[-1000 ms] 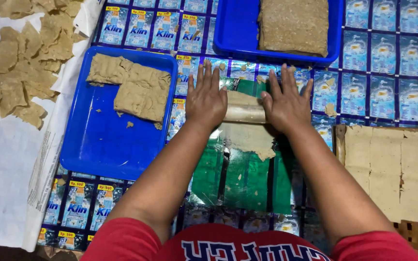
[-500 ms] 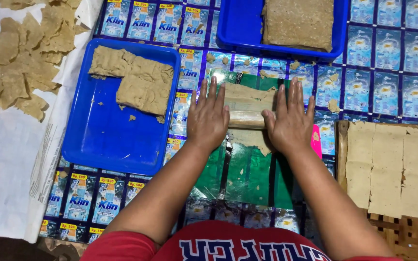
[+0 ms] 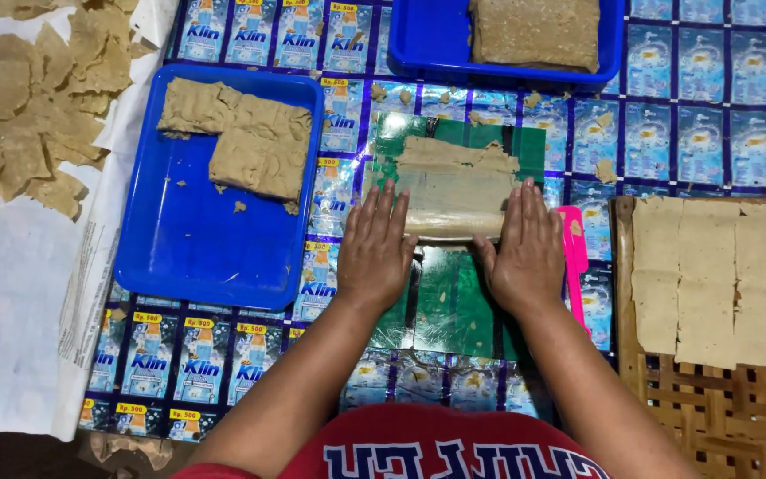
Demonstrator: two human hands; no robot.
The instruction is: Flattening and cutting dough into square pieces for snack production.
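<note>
Printed plastic sheeting covers the floor; a roller [image 3: 441,229] lies crosswise, pressed equally under the flat, spread left hand [image 3: 376,253] and right hand [image 3: 529,253], dough sheet [image 3: 454,173] just beyond.

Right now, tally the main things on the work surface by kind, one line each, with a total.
Blue trays: 2, the second at the top
Rolling pin under left hand and right hand: 1
Green sheet: 1
Pink flat tool: 1
Woven rack of cut squares: 1
Total: 6
</note>
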